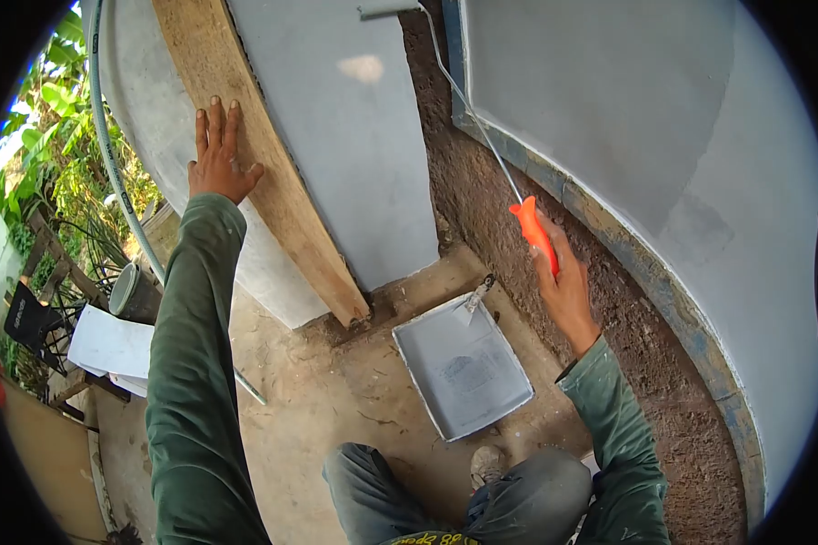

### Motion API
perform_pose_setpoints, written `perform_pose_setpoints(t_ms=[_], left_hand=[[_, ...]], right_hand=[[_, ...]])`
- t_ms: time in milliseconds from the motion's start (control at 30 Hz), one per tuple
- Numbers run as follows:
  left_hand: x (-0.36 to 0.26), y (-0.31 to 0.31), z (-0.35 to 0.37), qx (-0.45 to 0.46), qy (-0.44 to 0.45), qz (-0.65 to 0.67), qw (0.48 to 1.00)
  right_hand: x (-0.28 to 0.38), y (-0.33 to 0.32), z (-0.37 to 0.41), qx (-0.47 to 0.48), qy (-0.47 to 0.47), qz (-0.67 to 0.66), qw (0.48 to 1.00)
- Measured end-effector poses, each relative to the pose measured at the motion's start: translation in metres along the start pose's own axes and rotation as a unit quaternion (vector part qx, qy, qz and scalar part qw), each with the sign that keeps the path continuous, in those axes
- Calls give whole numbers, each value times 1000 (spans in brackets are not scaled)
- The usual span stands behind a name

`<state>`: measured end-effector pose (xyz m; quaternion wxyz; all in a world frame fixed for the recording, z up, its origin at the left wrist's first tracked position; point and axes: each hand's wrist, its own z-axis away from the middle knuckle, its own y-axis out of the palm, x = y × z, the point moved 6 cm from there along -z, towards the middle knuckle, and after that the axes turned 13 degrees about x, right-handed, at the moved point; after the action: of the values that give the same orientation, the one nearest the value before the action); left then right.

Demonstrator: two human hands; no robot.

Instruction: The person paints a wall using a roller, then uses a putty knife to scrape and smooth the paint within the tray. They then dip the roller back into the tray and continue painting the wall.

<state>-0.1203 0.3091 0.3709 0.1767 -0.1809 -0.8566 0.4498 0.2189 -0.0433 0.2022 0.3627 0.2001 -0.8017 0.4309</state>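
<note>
My right hand [565, 280] is wrapped round the orange handle [533, 234] of a paint roller. The roller's thin metal rod runs up to its grey head [389, 8], which lies against the top of a grey painted panel [336, 118]. To the left, my left hand [220, 162] rests with spread fingers on a long wooden plank [236, 136] beside the panel. On the ground below stands a paint tray [463, 368] with grey paint in it, and a brush [478, 298] lies at its upper right corner.
A large grey surface with a worn edge [663, 263] curves along the right. A hose [109, 145], a bucket [134, 292], white sheets [109, 343] and a black chair [32, 318] are at the left. My knees are at the bottom.
</note>
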Motion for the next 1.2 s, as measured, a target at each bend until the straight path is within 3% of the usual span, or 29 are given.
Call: perform_pose_setpoints(t_ms=[133, 433, 633, 700, 800, 900, 967, 1067, 1100, 1133, 1200], left_hand=[[0, 0, 0, 6, -12, -17, 1000], [-1, -1, -1, 0, -11, -19, 1000], [-4, -9, 1, 20, -34, -28, 999], [-4, -6, 4, 78, -48, -18, 996], [-9, 30, 39, 110, -63, 140, 982], [-37, 92, 131, 95, 44, 299, 948], [-89, 91, 217, 121, 30, 493, 861], [-179, 150, 331, 290, 12, 747, 599], [-210, 127, 360, 354, 5, 750, 559], [-240, 129, 389, 398, 25, 790, 466], [-287, 101, 425, 537, 19, 755, 375]], right_hand=[[-42, 25, 44, 6, -17, 11, 1000], [-106, 59, 124, 55, 54, 12, 997], [-108, 48, 170, 77, 65, 44, 994], [-101, 37, 189, 96, 75, 39, 992], [-85, 12, 211, 136, 141, 7, 981], [-49, -27, 216, 133, 105, 45, 985], [-14, -52, 213, 142, 108, 76, 981], [41, -82, 200, 156, 75, 131, 976], [58, -90, 195, 191, 95, 137, 967], [68, -92, 192, 226, 115, 143, 957], [78, -99, 186, 251, 95, 135, 954]])
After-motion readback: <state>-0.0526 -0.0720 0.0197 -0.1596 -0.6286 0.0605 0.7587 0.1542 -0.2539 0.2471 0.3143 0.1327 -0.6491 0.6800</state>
